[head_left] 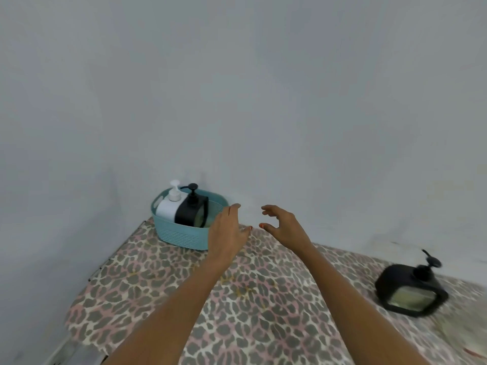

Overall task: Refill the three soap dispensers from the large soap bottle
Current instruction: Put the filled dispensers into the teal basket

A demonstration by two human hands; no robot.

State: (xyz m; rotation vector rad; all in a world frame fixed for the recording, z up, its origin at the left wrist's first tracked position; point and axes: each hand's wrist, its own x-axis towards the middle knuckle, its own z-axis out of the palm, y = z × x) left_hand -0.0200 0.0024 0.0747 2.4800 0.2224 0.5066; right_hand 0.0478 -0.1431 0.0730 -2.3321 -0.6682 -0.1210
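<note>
Dim, even light; soft focus, right edge motion-blurred.

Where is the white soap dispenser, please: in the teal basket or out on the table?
Inside: the white dispenser stands upright in the teal basket, beside a black dispenser, its base hidden behind the rim.

Teal basket [181, 234], white dispenser [166, 209], black dispensers [190, 213], leopard-print cloth [253, 299], grey wall [237, 88]

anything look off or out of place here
The lone black dispenser sits on the right of the table, apart from the teal basket holding the white dispenser and a second black dispenser. It looks tilted, though blur may explain that. No spill visible.
</note>
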